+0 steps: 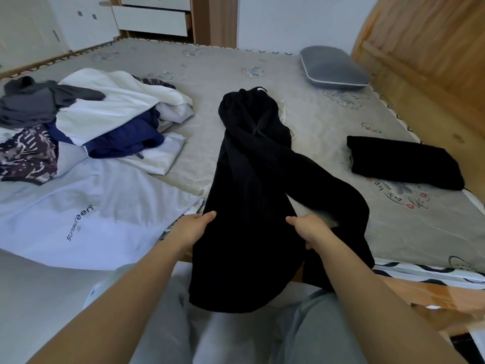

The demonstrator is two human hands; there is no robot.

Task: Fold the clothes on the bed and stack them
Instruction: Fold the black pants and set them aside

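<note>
A pair of long black trousers [252, 164] lies stretched from the middle of the bed toward me, its leg ends hanging over the near edge. My left hand [193, 228] grips the left side of one leg, thumb on top. My right hand [308, 228] grips the cloth between the two legs. A folded black garment [404, 162] lies flat on the right of the bed [328, 122]. A heap of unfolded clothes [99, 116], white, navy, grey and patterned, covers the left side.
A pale lilac garment with printed lettering [86, 214] is spread at the near left. A grey pillow [332, 68] rests at the far right by the wooden headboard [425, 48]. White drawers [152, 19] stand beyond the bed.
</note>
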